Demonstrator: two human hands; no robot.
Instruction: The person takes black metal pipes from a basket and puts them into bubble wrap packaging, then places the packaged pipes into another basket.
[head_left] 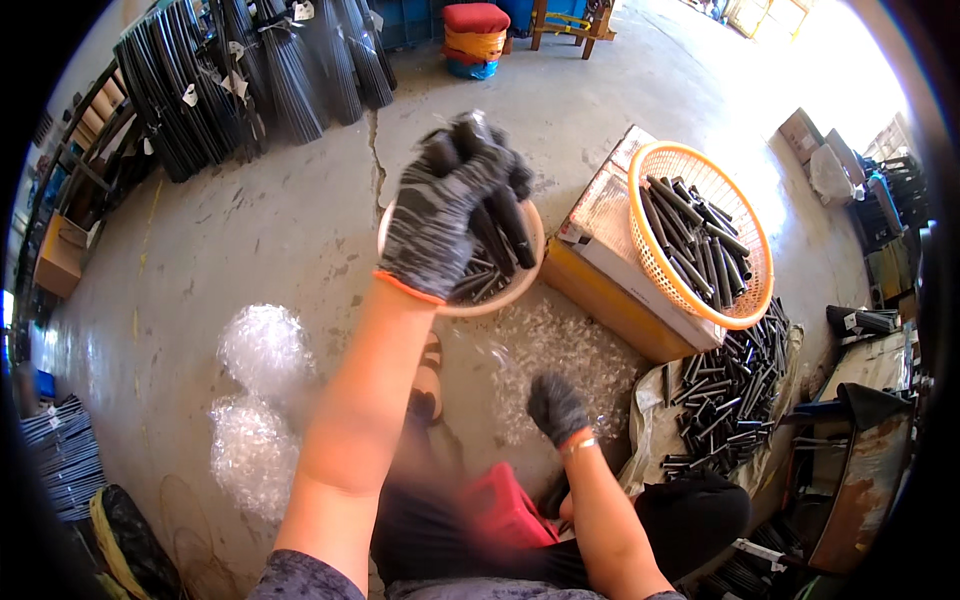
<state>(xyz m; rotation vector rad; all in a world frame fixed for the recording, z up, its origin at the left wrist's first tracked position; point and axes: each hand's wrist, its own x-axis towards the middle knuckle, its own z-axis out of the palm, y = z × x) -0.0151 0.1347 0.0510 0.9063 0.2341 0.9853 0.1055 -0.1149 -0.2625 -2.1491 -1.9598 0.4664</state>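
Observation:
My left hand point(440, 215), in a grey-and-black knit glove with an orange cuff, is raised over a pale round basin point(534, 262). Its fingers are wrapped round several black tubes point(510, 225), which slant down over the basin. More black pieces point(478, 287) lie inside the basin, partly hidden by the hand. Lower down, my right hand point(558, 408), in a dark glove, hangs above clear plastic scraps point(530, 350) strewn on the floor. Its fingers look curled in, and whatever they may hold is hidden.
An orange basket point(765, 268) of black tubes rests on a cardboard box point(610, 290). Beside it, a heap of black tubes point(735, 400) covers a sheet. Two clear plastic bundles point(255, 400) sit at left. A red plastic object point(505, 505) is by my legs. Long black rods point(185, 95) stand behind.

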